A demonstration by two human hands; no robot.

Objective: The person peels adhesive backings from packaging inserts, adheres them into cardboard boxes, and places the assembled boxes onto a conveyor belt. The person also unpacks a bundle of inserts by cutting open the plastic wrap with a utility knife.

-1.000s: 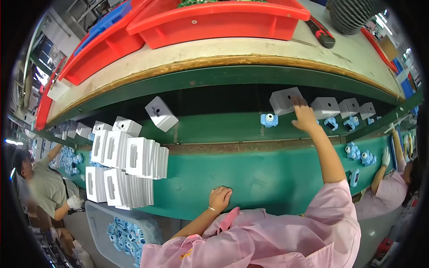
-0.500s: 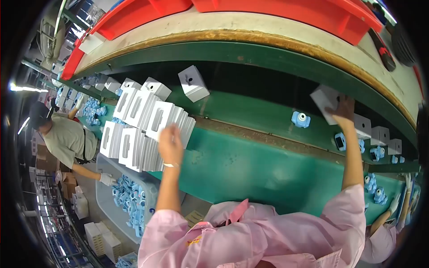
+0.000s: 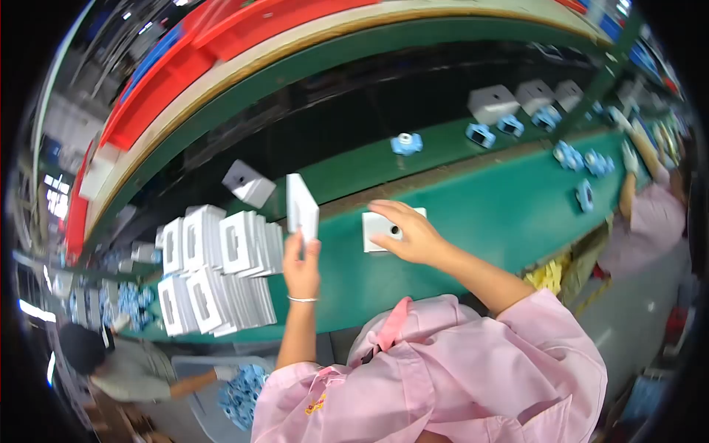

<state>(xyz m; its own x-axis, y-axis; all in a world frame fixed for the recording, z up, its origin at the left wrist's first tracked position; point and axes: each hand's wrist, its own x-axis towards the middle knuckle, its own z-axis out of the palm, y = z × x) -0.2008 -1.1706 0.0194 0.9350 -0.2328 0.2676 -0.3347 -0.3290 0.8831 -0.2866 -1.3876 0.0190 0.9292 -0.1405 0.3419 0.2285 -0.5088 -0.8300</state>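
Note:
My left hand pinches a white tray-like piece by its lower end, holding it upright above the green work surface. To its left stand several stacks of similar white pieces with cut-out slots. My right hand is closed around the sides of a white box with a dark round hole, on the green surface in front of me. A blue camera-shaped item lies on the ledge beyond the box.
White boxes and blue items line the right ledge; another box is at left. Red bins stand on the upper shelf. Gloved co-workers are at both sides. A tub holds blue items below left.
My right hand has brought a white box from the right ledge to the green surface. My left hand has taken a white piece and moved right of the stacks. The view has turned.

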